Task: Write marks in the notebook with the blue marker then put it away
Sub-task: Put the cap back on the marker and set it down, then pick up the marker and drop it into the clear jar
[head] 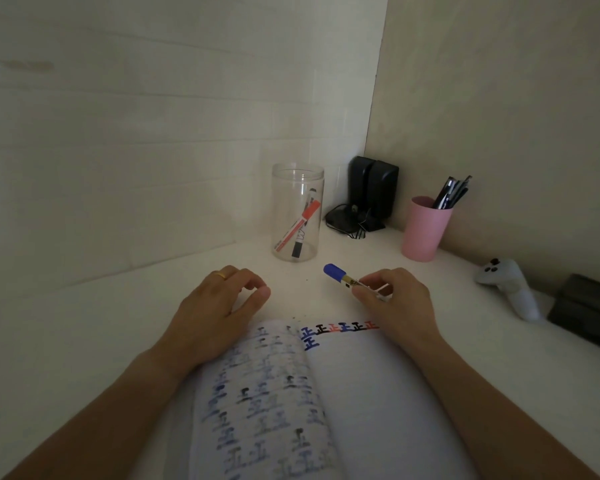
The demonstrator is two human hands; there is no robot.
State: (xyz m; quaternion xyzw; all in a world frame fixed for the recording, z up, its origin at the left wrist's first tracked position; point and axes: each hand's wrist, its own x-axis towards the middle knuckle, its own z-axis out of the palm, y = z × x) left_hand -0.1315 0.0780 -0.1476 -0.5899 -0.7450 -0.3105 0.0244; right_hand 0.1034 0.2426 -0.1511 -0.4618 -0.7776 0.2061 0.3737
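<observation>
1. Blue-capped marker with white barrel (340,277): pinched in right hand (394,303) fingers, cap on, pointing far-left, above white desk (118,317).
2. Left hand (215,306): loosely curled, holding nothing, on the open notebook's (378,393) far-left corner.
3. Notebook near; tally marks across both pages.
4. Clear plastic jar (297,211) just beyond, red and black markers inside.
5. Pink pen cup (425,230) far right.
</observation>
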